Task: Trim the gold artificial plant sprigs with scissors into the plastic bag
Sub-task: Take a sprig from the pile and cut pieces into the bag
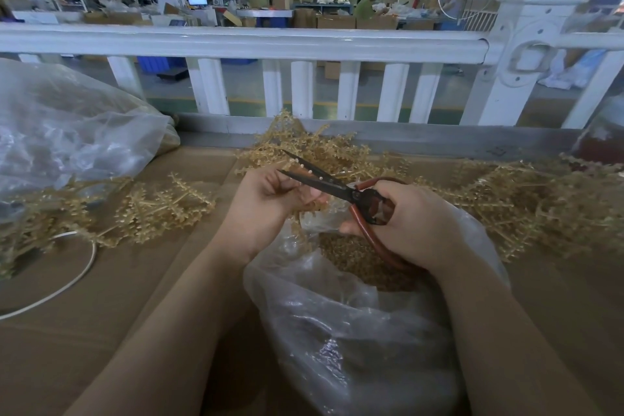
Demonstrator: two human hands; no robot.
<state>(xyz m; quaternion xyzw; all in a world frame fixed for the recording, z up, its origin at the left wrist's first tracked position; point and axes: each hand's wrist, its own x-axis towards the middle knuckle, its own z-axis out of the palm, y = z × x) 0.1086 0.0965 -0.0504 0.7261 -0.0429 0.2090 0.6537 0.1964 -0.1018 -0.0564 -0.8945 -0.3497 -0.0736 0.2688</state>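
My right hand (408,223) grips scissors (341,187) with red-brown handles and dark blades, the blades parted and pointing up-left. My left hand (270,203) pinches a gold sprig (305,209) whose stem lies between the blades. Both hands hover over an open clear plastic bag (337,331) holding a heap of cut gold pieces (351,257). Loose gold sprigs lie in piles behind the hands (317,149), to the right (526,199) and to the left (148,209).
The work surface is brown cardboard (101,331). A large filled clear bag (67,125) sits at the far left, and a white cable (67,284) loops below it. A white railing (270,44) runs along the back edge, with a workshop and people beyond.
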